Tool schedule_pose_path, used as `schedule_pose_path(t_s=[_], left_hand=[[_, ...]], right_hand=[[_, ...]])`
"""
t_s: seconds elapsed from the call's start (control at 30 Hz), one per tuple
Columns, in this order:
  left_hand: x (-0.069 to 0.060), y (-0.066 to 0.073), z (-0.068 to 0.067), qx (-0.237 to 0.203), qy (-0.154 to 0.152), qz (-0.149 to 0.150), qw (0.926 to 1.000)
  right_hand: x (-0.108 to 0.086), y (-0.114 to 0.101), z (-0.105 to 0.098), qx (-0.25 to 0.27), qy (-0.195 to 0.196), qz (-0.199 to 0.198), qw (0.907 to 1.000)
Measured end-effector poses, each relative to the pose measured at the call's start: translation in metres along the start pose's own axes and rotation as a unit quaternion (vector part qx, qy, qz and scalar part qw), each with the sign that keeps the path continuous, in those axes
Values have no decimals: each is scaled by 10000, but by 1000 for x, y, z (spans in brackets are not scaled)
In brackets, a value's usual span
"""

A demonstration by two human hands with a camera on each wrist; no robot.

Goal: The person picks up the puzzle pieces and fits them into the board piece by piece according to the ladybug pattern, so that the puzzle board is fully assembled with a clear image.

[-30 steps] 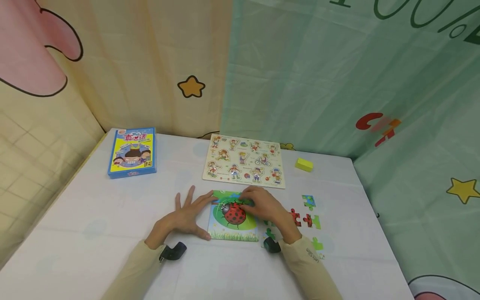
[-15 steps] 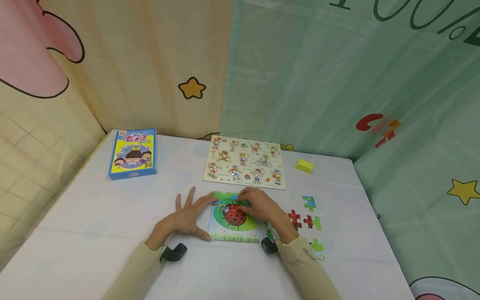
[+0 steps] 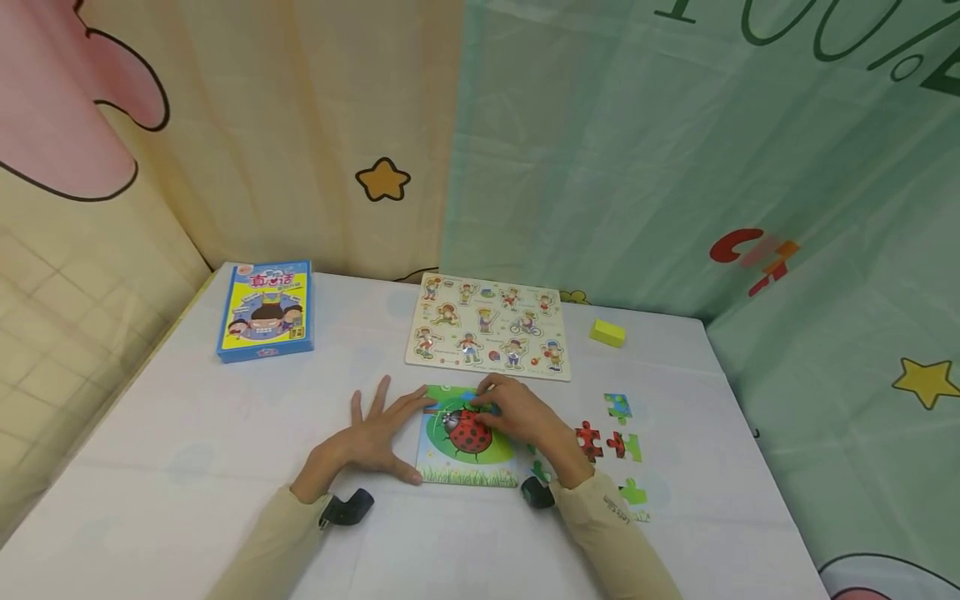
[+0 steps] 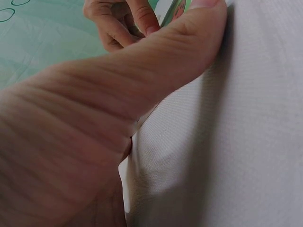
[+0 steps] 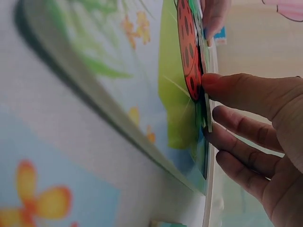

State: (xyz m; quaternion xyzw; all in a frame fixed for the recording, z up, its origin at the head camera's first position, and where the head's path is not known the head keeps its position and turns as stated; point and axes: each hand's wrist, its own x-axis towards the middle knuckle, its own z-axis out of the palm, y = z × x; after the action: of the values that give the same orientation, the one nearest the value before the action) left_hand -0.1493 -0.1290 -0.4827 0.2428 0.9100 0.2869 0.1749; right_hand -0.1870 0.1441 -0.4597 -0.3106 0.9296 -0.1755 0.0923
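The ladybug board lies flat, its printed picture upward. At its left edge my left hand rests with fingers and thumb spread, fingertips at the upper left and thumb at the lower left corner. Over the board's upper right part, my right hand pinches a thin puzzle piece; in the right wrist view the piece stands tilted between thumb and fingers, against the board's surface. The left wrist view shows mostly the left thumb. Some loose pieces are partly hidden under the right forearm.
Right of the hand lie several loose pieces, among them a red one and a green one. Behind are a peg board with figures, a yellow block and, far left, a blue and yellow box.
My right hand has shifted slightly left over the board, still pinching the piece. The left hand has kept its place.
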Motion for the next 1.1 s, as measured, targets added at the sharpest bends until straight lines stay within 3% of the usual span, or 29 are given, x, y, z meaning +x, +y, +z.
schedule_pose_path(t_s=[0.6, 1.1], left_hand=[[0, 1, -1, 0, -9, 66, 10000], [-1, 1, -1, -48, 37, 127, 9999]], right_hand=[[0, -3, 3, -69, 150, 149, 9998], [2, -3, 2, -337, 267, 42, 9991]])
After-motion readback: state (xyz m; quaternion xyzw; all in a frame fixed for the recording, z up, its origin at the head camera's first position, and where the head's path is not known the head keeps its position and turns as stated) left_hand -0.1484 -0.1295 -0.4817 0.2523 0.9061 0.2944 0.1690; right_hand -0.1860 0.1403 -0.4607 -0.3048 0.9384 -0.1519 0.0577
